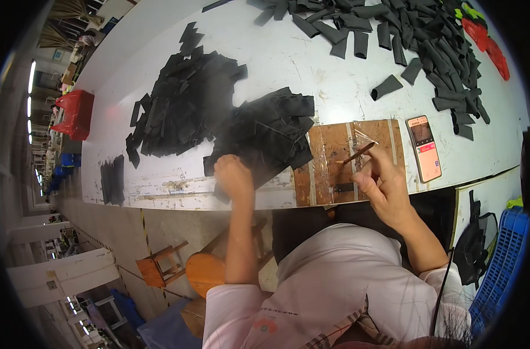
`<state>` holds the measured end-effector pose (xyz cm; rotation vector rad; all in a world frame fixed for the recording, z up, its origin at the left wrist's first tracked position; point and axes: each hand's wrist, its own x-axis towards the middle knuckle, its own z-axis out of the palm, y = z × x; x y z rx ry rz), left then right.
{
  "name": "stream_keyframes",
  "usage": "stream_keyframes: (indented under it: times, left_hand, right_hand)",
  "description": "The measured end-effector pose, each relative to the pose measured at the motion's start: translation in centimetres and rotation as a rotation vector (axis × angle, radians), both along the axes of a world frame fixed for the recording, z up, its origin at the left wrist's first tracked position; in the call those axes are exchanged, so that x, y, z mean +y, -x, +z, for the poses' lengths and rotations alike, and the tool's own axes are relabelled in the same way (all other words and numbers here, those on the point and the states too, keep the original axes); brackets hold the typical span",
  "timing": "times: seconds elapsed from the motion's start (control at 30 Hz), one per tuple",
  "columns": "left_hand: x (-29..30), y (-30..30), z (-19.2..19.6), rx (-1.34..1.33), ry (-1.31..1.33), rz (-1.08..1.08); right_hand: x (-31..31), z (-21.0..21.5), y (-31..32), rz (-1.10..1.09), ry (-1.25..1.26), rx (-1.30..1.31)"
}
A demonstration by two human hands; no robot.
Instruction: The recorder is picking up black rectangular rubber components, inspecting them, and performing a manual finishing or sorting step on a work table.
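Observation:
My left hand (234, 175) is closed at the near edge of a heap of flat black fabric pieces (270, 128). Its fingers pinch one dark piece, part of which shows below the hand. Between the thumb and fingers of my right hand (384, 185) is a thin brown stick (358, 153), its tip pointing left over a brown board (318, 136). Pale strips and clear film cover parts of this board. A small black strip (345, 187) lies on it, close to my right hand. The heap overlaps the board's left edge.
Right of the board lies a lit phone (424, 149). A larger black fabric heap (183, 104) spreads at left, with a small stack (112, 180) nearer the edge. Many black fabric tubes (439, 52) cover the far right, beside a red bag (486, 46). Wooden stools (206, 273) stand below.

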<state>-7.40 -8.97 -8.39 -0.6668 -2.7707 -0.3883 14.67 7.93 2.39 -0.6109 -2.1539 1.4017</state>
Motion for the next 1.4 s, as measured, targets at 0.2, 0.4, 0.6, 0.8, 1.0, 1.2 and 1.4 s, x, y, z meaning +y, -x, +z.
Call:
stream_keyframes:
  times: [0.2, 0.4, 0.6, 0.8, 1.0, 1.2, 1.4]
  left_hand:
    - [-0.2, -0.2, -0.4, 0.022, -0.099, -0.045]
    - [-0.9, 0.7, -1.0, -0.033, 0.034, -0.007]
    - [-1.6, 0.2, -0.6, 0.024, -0.082, -0.145]
    - [-2.0, 0.5, -1.0, 0.09, -0.103, -0.151]
    - [-2.2, 1.0, 1.7, -0.058, -0.37, -0.138]
    - [-1.1, 1.5, 2.0, -0.032, -0.464, -0.361]
    - [1.1, -1.5, 4.9, -0.618, -0.93, -0.334]
  right_hand:
    - [-1.0, -0.8, -0.5, -0.131, 0.113, 0.059]
    - [-2.5, -2.0, -1.4, -0.095, -0.019, 0.045]
    - [-3.1, -2.1, -0.8, 0.113, 0.006, -0.008]
    - [-3.5, -2.5, -0.3, 0.147, 0.022, -0.052]
    - [-3.7, -2.9, 0.3, 0.215, 0.002, -0.095]
    - [-4.0, -3.9, 1.8, 0.303, -0.09, -0.051]
    - [-3.8, -2.7, 2.6, 0.169, 0.013, -0.04]
